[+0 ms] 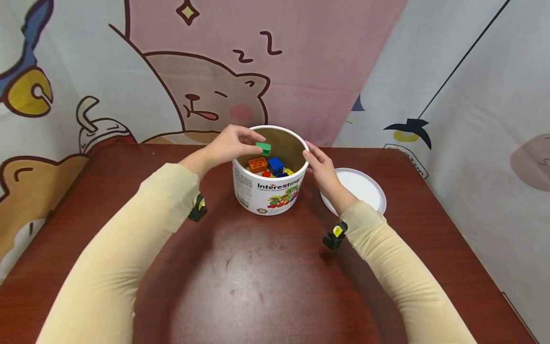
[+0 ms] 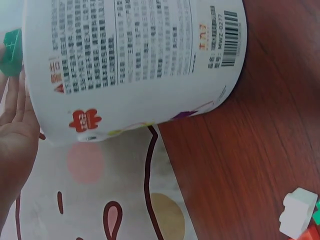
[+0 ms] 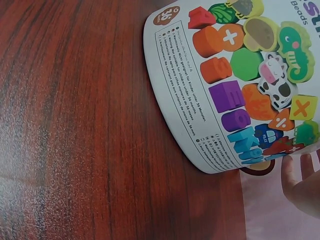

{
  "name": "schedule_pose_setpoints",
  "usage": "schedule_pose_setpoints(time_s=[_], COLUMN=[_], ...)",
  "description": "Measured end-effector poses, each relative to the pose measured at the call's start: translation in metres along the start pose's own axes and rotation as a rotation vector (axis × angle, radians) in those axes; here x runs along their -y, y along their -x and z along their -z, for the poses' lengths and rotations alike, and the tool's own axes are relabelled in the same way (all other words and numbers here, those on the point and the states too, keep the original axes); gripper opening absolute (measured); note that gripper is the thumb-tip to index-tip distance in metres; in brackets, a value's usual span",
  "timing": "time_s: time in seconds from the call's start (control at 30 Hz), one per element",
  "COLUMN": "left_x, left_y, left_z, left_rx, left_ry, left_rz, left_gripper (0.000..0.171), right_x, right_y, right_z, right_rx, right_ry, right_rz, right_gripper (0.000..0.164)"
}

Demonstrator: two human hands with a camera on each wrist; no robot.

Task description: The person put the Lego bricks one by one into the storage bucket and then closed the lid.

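Observation:
A white bucket (image 1: 267, 196) printed with "Interesting" stands at the back middle of the table. Inside it lie an orange block (image 1: 258, 165), a blue block (image 1: 275, 165) and several smaller red and yellow pieces. My left hand (image 1: 235, 145) reaches over the bucket's left rim and pinches a green block (image 1: 263, 148) between thumb and fingers, above the other blocks. The same green block (image 2: 12, 52) shows past the bucket's rim in the left wrist view. On the opposite side, my right hand (image 1: 323, 172) grips the bucket by its rim, thumb at the edge.
A round white lid (image 1: 361, 188) lies on the brown table (image 1: 258, 286) right of the bucket, partly under my right forearm. The left wrist view shows a white block (image 2: 298, 212) beside green and red pieces. A cartoon-printed curtain (image 1: 322, 62) hangs behind.

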State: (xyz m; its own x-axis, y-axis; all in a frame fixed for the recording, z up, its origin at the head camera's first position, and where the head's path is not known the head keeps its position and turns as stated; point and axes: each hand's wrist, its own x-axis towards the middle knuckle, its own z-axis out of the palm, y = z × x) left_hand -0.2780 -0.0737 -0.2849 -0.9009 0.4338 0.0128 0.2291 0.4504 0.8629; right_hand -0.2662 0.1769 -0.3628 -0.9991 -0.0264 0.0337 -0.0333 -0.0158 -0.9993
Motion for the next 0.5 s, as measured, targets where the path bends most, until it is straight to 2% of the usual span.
schedule_pose_setpoints(time_s=[0.23,0.4,0.5], left_x=[0.001,0.006,0.015], left_y=[-0.002,0.009,0.017], left_z=[-0.001,0.014,0.027], left_rx=[0.003,-0.031,-0.074], left_ry=[0.007,0.006,-0.005], left_rz=[-0.034,-0.030,-0.021], left_gripper=[0.035,0.034,0.032], right_x=[0.004,0.003,0.003], right_y=[0.000,-0.001,-0.001], right_z=[-0.002,-0.003,-0.003], right_rx=[-0.015,-0.017,-0.019], right_ry=[0.004,-0.002,0.005], right_rz=[-0.048,-0.038,-0.041], right_gripper=[0.047,0.047,0.047])
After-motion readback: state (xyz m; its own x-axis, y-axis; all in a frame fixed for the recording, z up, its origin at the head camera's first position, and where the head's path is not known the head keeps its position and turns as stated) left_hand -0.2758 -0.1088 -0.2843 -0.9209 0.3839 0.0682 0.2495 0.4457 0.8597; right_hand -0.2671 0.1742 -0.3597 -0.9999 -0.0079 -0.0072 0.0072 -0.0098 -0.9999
